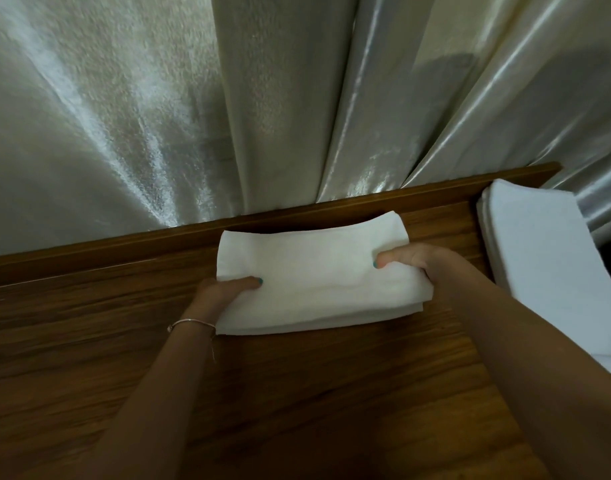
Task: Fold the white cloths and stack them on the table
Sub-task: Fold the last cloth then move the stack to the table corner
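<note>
Cloth (314, 271), white, folded in layers; both hands grip it.

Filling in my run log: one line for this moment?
left hand: holds folded cloth | right hand: holds it | stack: right, on table

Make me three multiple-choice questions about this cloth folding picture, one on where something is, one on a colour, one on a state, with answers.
1. Where is the stack of white cloths?
A. the table's right edge
B. the table's left edge
C. under the hands

2. What colour is the table?
A. white
B. brown wood
C. black

3. How is the folded cloth held?
A. by neither hand
B. by the left hand alone
C. by both hands

Answers: 1 A, it lies at the far right. 2 B, wood grain shows. 3 C, the left hand and right hand each grip an end.
</note>
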Demonstrator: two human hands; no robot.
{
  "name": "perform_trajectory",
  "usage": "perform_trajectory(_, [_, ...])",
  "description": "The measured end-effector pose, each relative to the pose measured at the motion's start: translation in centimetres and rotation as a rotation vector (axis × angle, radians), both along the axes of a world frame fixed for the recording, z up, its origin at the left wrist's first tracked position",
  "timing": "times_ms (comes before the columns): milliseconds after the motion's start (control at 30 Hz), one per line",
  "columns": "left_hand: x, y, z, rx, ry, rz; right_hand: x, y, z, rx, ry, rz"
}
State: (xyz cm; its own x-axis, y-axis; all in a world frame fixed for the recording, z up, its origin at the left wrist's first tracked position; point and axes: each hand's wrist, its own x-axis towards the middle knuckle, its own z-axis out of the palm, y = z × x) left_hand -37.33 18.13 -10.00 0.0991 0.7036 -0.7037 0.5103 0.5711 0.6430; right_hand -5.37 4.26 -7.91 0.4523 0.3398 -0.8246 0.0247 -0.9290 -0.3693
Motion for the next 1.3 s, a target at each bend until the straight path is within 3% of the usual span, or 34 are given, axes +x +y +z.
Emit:
perform_trajectory(200, [0.1, -1.5, 1.7, 0.117, -0.039, -0.125, -0.8, -4.1, 0.5, 0.211, 0.106, -0.206])
perform_trajectory(333, [4.1, -1.6, 4.7, 0.147, 0.024, -0.299, 0.6, -9.8, 2.2, 0.279, 0.031, -0.370])
perform_trajectory(467, [11.1, -3.2, 8.2, 0.235, -0.077, -0.519, 2.9, -17.0, 5.8, 0.452, -0.075, -0.552])
perform_trajectory(667, [28.2, -7.9, 16.2, 0.487, -0.249, -0.661, 6.9, -27.0, 11.1, 0.784, -0.044, -1.002])
perform_trajectory(767, [36.6, -10.5, 20.2, 0.709, -0.175, -0.942, 8.2, -29.7, 11.5, 0.894, -0.108, -1.198])
perform_trajectory(900, [45.8, -13.0, 23.3, 0.939, 0.011, -1.202, 9.2, -30.7, 8.9, 0.979, -0.008, -1.334])
perform_trajectory(1100, [54.5, -15.8, 18.5, 1.211, 0.340, -1.442, 7.4, -27.8, 2.9, 1.070, 0.250, -1.472])
perform_trajectory(1200, [56.0, -16.3, 15.4, 1.203, 0.482, -1.529, 6.7, -27.0, 0.8, 1.064, 0.238, -1.542])
perform_trajectory(1300, [56.6, -16.1, 13.2, 1.201, 0.506, -1.556, 6.0, -26.6, -0.1, 1.097, 0.261, -1.570])
